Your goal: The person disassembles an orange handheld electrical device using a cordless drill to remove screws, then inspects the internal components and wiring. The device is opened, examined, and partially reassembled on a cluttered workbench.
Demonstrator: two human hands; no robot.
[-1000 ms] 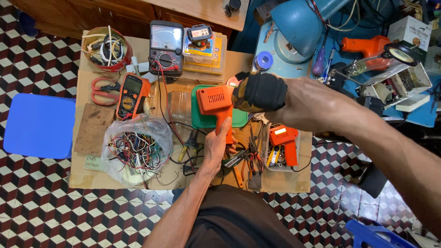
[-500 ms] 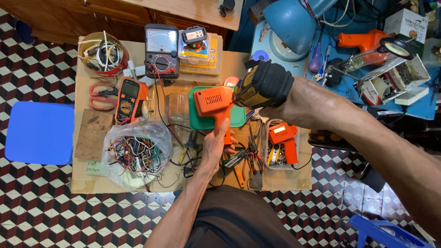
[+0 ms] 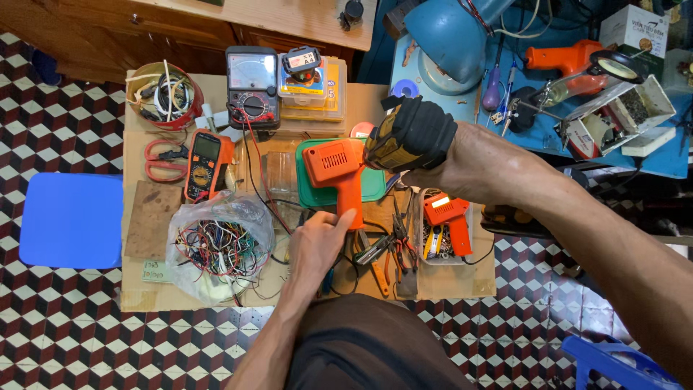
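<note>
An orange soldering gun is held above the cardboard-covered table, nose pointing right. My bare left hand grips the lower end of its handle from below, fingers pointing up. My right hand, in a black and yellow work glove, is closed around the gun's front end, so the tip is hidden. Under the gun lies a green plastic lid.
Around the gun are an orange digital multimeter, an analog meter, a bag of wires, red scissors, pliers and a second orange gun in a clear tray. A blue stool stands left, a blue lamp behind.
My left hand has slid lower on the gun's handle. The gloved right hand has stayed closed at the gun's front, shifting only slightly.
</note>
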